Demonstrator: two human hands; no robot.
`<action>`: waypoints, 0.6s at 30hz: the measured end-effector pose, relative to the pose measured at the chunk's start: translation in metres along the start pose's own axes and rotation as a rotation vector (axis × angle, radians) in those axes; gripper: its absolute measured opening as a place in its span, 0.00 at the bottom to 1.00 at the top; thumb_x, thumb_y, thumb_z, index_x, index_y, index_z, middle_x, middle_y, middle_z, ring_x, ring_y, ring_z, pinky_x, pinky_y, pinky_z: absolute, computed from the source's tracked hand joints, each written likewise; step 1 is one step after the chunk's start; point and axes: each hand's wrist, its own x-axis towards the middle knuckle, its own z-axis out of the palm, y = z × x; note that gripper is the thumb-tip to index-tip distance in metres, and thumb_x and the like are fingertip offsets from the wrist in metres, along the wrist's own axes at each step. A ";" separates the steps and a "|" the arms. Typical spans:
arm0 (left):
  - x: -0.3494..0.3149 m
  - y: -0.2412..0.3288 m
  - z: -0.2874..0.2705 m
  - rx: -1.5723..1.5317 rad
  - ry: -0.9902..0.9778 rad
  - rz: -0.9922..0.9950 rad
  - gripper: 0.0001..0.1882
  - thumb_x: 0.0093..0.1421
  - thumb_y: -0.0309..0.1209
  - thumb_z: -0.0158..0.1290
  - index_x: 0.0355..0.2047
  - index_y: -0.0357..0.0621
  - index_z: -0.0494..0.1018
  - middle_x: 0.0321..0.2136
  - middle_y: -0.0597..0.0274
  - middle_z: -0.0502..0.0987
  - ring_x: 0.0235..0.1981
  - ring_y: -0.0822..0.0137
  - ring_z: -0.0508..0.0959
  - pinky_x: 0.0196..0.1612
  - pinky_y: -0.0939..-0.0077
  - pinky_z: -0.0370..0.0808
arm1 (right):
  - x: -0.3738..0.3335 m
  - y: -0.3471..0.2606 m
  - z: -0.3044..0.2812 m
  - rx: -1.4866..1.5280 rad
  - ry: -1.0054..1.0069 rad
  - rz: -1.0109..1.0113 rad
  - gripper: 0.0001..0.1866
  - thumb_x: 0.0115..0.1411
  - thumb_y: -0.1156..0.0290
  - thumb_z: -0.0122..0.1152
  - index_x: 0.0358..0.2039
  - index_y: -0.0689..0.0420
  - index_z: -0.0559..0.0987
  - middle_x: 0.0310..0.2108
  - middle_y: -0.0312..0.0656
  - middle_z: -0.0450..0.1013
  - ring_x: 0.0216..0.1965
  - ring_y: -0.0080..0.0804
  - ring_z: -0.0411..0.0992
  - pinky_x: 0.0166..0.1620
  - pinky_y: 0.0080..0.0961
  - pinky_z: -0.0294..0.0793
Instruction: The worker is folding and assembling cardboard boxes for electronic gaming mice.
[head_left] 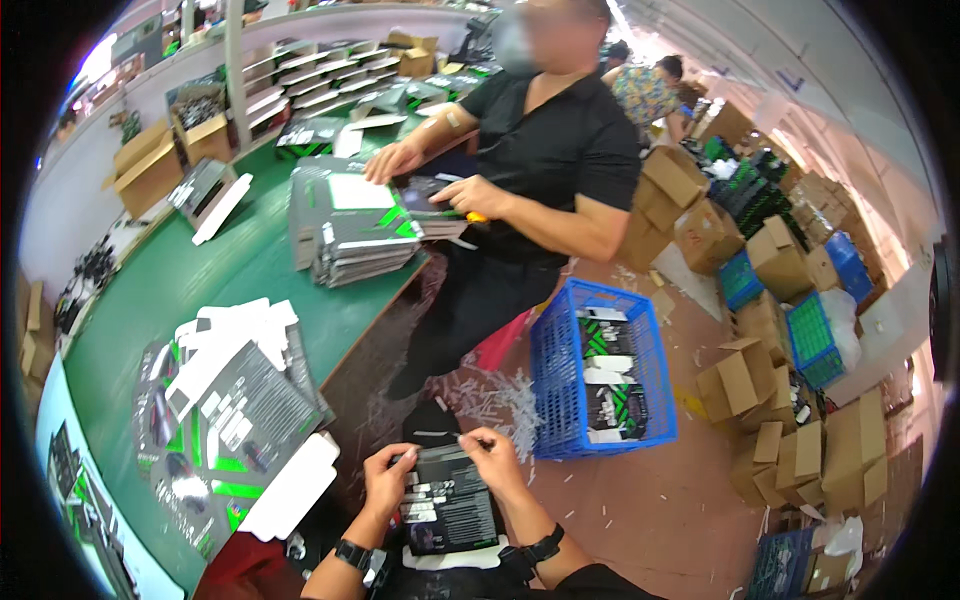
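Observation:
A black printed carton [450,500] with white text panels and a white flap at its near end lies over my lap. My left hand [388,482] is closed on its upper left edge, thumb near the top. At the upper right corner, my right hand [494,462] grips the same carton between thumb and fingers. A thin pale strip [434,433] shows between the hands at the carton's far edge; which fingers touch it is hard to tell. To my left, flat unfolded cartons [250,410], black, green and white, lie overlapping on the green table [130,285].
A blue plastic basket [552,400] holding black-green cartons stands on the floor at right, beside scattered paper strips [490,405]. Across the table corner, a co-worker [555,130] handles a stack of cartons [350,235]. Open cardboard boxes [740,380] crowd the far right.

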 end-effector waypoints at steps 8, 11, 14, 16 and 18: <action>-0.014 -0.033 -0.001 0.170 -0.144 0.332 0.11 0.66 0.28 0.51 0.44 0.38 0.79 0.45 0.55 0.79 0.46 0.65 0.77 0.49 0.72 0.73 | -0.021 0.011 -0.008 0.172 0.120 0.013 0.05 0.62 0.72 0.64 0.34 0.61 0.81 0.33 0.33 0.76 0.36 0.21 0.70 0.43 0.21 0.69; -0.017 -0.038 0.007 0.193 -0.075 0.431 0.09 0.65 0.27 0.52 0.42 0.38 0.78 0.42 0.55 0.78 0.44 0.63 0.78 0.48 0.73 0.74 | -0.026 0.005 -0.014 0.092 0.108 -0.012 0.07 0.63 0.71 0.63 0.34 0.62 0.81 0.33 0.35 0.77 0.37 0.22 0.71 0.43 0.22 0.69; -0.018 -0.032 0.006 0.250 -0.044 0.512 0.07 0.64 0.27 0.53 0.40 0.38 0.77 0.41 0.55 0.77 0.44 0.61 0.77 0.47 0.71 0.74 | -0.028 -0.003 -0.012 0.055 0.088 0.011 0.06 0.62 0.72 0.62 0.34 0.62 0.82 0.31 0.35 0.76 0.35 0.22 0.70 0.41 0.22 0.68; -0.013 -0.035 0.004 0.234 -0.046 0.519 0.06 0.64 0.26 0.53 0.39 0.37 0.77 0.41 0.55 0.78 0.44 0.62 0.77 0.48 0.70 0.73 | -0.026 -0.010 -0.008 -0.060 0.166 -0.004 0.06 0.60 0.72 0.65 0.31 0.63 0.82 0.28 0.34 0.76 0.31 0.21 0.70 0.38 0.22 0.69; -0.011 -0.036 0.005 0.198 -0.081 0.499 0.06 0.63 0.25 0.53 0.38 0.36 0.76 0.41 0.54 0.78 0.44 0.63 0.77 0.48 0.70 0.72 | -0.019 0.000 -0.012 -0.051 0.180 -0.013 0.06 0.59 0.73 0.66 0.31 0.63 0.83 0.30 0.35 0.79 0.32 0.22 0.73 0.40 0.21 0.71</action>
